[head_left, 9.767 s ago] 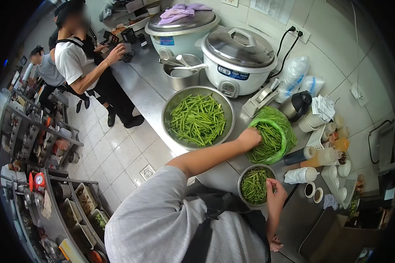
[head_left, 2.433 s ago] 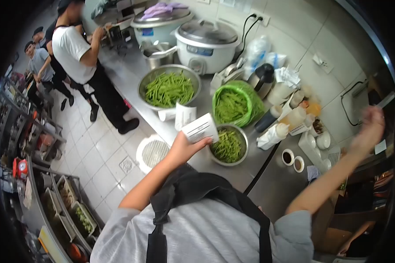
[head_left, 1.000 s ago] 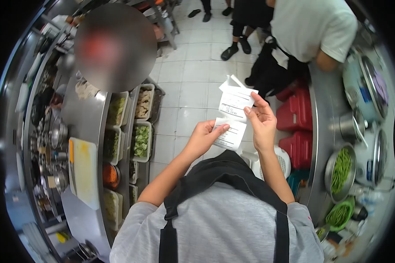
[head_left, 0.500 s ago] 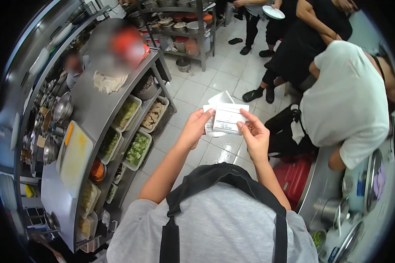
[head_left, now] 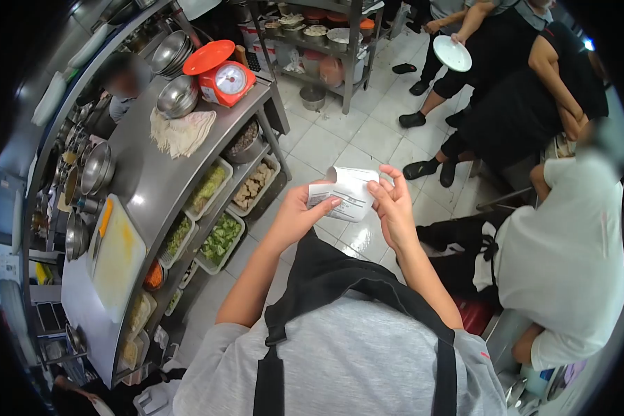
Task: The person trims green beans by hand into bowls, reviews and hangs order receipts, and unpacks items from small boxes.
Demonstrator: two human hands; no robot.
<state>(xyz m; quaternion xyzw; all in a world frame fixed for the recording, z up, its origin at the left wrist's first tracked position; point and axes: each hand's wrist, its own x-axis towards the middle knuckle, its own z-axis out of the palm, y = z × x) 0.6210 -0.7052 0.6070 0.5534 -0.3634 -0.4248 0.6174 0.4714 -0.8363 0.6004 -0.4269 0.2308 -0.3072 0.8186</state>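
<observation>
While the printed paper slips (head_left: 347, 195) sit in front of my black apron (head_left: 333, 267), above the tiled floor (head_left: 319, 149), both my hands are on them. My left hand (head_left: 291, 216) pinches their left end, its thumb lying across the print. My right hand (head_left: 395, 209) pinches the right edge, its forefinger raised. The top slip curls at its upper edge; the print is too small to read.

To my left runs a metal tabletop (head_left: 145, 187), bearing a cutting board (head_left: 121, 270) with an orange-handled knife (head_left: 106, 216) along its edge, a crumpled cloth (head_left: 184, 133), stacked bowls (head_left: 175, 98) and a red scale (head_left: 227, 84). Below it stand food trays, one with green leaves (head_left: 222, 239).

On my right, a person in a white shirt (head_left: 565, 249) leans over; farther off, another person's hand (head_left: 459, 36) holds a white plate (head_left: 453, 55).
</observation>
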